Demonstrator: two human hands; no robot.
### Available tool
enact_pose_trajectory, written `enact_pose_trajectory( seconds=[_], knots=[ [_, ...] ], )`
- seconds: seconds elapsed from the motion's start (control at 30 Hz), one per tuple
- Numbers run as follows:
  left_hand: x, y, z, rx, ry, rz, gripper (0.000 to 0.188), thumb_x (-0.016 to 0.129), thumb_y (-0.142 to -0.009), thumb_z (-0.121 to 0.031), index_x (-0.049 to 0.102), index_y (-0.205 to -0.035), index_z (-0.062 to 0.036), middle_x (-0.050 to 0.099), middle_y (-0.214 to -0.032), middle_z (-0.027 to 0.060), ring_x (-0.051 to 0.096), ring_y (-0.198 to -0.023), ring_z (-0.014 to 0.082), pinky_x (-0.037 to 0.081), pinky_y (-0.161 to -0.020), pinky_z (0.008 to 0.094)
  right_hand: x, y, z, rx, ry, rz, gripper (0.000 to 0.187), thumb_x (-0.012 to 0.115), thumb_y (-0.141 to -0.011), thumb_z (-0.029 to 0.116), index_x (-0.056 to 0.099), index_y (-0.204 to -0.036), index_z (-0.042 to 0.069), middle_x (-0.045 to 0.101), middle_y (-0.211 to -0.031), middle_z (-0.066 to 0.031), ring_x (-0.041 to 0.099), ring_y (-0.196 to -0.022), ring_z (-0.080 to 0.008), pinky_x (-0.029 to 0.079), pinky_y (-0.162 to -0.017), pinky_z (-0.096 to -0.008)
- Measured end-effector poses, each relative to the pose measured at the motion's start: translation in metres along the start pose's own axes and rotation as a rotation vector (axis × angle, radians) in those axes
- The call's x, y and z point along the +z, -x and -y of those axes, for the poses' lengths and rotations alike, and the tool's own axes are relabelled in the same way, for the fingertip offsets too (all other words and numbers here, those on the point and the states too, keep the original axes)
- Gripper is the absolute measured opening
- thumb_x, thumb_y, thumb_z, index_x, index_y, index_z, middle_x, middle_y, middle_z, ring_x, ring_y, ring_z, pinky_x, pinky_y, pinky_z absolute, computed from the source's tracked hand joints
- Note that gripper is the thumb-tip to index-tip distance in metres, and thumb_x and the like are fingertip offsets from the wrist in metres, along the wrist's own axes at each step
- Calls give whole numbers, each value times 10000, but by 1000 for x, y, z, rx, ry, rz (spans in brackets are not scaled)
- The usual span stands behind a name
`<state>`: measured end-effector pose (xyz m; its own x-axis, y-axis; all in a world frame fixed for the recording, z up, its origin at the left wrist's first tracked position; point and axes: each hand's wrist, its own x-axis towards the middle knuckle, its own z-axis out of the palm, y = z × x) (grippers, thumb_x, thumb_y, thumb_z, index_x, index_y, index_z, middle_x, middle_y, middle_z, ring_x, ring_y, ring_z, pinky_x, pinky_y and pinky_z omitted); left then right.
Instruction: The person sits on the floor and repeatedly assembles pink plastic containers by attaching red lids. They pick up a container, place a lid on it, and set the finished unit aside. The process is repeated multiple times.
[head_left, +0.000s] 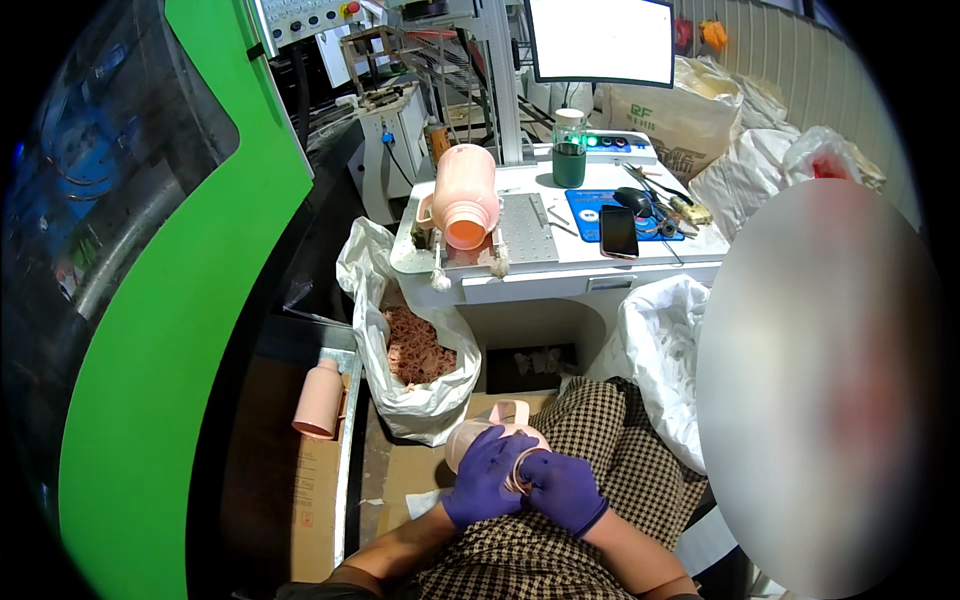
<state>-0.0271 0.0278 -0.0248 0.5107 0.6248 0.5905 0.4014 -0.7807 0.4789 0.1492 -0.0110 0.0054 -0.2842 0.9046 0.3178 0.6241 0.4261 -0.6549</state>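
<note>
A pink plastic bottle (463, 441) with a loop handle lies tilted over my lap, its mouth toward me. My left hand (486, 474), in a purple glove, is closed around its body near the neck. The gloved right hand (566, 492) has its fingers curled in at the bottle's rim. Whatever those fingers pinch is hidden. On the white table, another pink bottle (468, 190) rests on a metal plate (528, 228), mouth toward me. One more pink bottle (320, 397) lies in the cardboard-lined tray (315, 490) at my left.
A white sack (430, 412) of brownish-pink scraps stands between tray and table. Another white bag (660, 330) sits right of my knees. The table holds a phone (618, 232), a green-sleeved drink bottle (569, 150), a mouse (632, 200) and tools. A green machine panel (150, 400) rises at left.
</note>
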Motion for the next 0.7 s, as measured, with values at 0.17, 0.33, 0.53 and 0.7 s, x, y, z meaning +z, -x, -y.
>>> enact_pose_trajectory(
  seconds=[0.17,0.33,0.53,0.7],
  knots=[
    [7,1,-1,44,-28,-52,746,826,-652,-206,577,-1325,-3,683,-1171,163,658,-1099,341,421,-1091,520,6,5,2,7,22,-91,99,678,-753,105,673,-852,112,635,-778,-103,655,-697,-312,522,-622,-403],
    [10,3,-2,73,-3,36,799,834,-632,-225,565,-1349,0,667,-1232,160,649,-1127,318,411,-1108,523,-2,14,-15,4,-45,61,121,672,-795,115,658,-911,84,650,-841,-121,657,-748,-334,526,-645,-416],
    [14,13,-7,90,-65,33,861,845,-613,-250,543,-1381,-2,642,-1280,151,628,-1168,293,404,-1119,521,-11,26,-16,-59,-82,209,171,627,-821,95,631,-992,81,670,-879,-175,664,-813,-379,542,-720,-455],
    [12,14,-10,26,-69,97,875,799,-648,-206,481,-1435,7,570,-1379,185,549,-1274,344,353,-1147,519,-1,35,-8,-65,-52,153,225,643,-796,103,616,-1014,51,647,-921,-185,641,-880,-395,521,-801,-478]
  ],
)
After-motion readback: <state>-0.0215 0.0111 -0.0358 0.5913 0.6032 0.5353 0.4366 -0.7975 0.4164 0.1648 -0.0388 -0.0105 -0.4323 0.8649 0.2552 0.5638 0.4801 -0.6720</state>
